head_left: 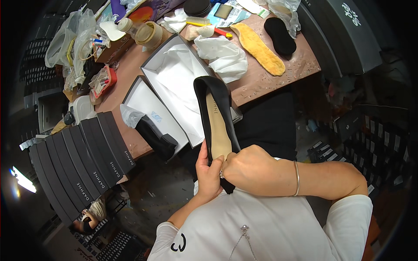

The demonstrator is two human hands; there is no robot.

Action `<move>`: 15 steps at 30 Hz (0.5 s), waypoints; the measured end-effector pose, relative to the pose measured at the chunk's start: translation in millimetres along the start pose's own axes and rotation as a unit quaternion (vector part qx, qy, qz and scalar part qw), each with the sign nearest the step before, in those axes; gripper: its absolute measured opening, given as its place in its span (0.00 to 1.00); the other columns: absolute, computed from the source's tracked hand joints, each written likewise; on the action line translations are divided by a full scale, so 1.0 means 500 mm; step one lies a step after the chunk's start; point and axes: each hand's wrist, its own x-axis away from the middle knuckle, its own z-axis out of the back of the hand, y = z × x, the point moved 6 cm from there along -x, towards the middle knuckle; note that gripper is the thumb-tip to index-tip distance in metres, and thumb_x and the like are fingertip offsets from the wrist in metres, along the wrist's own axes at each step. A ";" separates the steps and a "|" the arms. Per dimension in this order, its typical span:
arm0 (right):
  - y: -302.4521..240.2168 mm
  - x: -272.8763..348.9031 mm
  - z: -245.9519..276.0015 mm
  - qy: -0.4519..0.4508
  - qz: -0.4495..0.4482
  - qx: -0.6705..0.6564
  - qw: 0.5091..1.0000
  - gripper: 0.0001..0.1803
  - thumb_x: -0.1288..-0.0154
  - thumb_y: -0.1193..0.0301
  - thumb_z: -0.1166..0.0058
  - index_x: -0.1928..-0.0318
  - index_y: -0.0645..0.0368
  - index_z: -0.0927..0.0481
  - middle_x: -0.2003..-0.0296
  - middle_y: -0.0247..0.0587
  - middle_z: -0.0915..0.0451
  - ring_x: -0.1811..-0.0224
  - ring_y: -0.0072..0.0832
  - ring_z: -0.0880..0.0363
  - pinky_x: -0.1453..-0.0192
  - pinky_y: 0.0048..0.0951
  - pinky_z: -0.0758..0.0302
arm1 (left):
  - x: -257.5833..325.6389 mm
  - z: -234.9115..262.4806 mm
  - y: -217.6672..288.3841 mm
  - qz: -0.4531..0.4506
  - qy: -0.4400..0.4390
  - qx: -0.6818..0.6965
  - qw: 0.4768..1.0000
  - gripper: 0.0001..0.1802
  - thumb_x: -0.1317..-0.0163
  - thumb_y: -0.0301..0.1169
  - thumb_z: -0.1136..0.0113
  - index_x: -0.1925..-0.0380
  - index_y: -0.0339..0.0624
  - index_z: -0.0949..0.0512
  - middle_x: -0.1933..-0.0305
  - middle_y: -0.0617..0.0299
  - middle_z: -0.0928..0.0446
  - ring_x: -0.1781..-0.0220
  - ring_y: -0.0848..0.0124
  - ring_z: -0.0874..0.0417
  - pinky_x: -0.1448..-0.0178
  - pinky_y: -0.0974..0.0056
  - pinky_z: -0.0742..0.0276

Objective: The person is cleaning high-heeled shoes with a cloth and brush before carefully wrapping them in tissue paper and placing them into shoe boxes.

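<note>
A black slip-on shoe (232, 126) with a beige insole (216, 126) is held in front of my body, toe pointing away from me. My left hand (210, 176) wraps the heel end from the left, its thumb at the rim. Closed into a fist, my right hand (250, 169) presses over the heel opening from the right; its fingertips are hidden, and so is whatever they grip. Something small and sparkling shows between the hands; I cannot tell what. A second black shoe (156, 138), plastic wrap (130, 115) at one end, lies in a white-lined box lid (141, 96).
Beyond the shoe sits an open shoebox (198, 138) with white paper. The table (305, 65) carries crumpled tissue (222, 56), a yellow fleece insole (260, 48), a black pad (279, 36), a brush (198, 21) and a jar (149, 35). Stacked dark shoeboxes (82, 161) stand at left.
</note>
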 end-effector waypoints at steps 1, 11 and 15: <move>0.000 -0.001 -0.003 -0.014 -0.004 0.004 1.000 0.07 0.61 0.78 0.42 0.75 0.67 0.22 0.79 0.43 0.23 0.81 0.31 0.21 0.83 0.29 0.28 | 0.000 0.001 -0.001 0.000 0.002 -0.001 1.000 0.28 0.36 0.16 0.55 0.35 0.40 0.39 0.47 0.58 0.24 0.52 0.70 0.18 0.50 0.65 0.19; -0.002 -0.003 -0.018 -0.030 -0.025 0.029 0.999 0.10 0.57 0.76 0.40 0.71 0.67 0.23 0.78 0.45 0.24 0.79 0.32 0.20 0.81 0.30 0.26 | 0.000 -0.001 0.006 0.001 -0.004 0.009 1.000 0.28 0.38 0.19 0.55 0.36 0.39 0.38 0.48 0.57 0.24 0.52 0.69 0.19 0.48 0.65 0.20; -0.013 0.017 0.082 0.037 -0.041 0.034 0.998 0.12 0.49 0.70 0.38 0.68 0.64 0.24 0.79 0.42 0.25 0.75 0.33 0.19 0.76 0.29 0.24 | -0.028 0.010 0.021 0.036 -0.038 0.103 0.993 0.27 0.41 0.24 0.55 0.38 0.37 0.36 0.50 0.56 0.24 0.53 0.68 0.19 0.48 0.63 0.20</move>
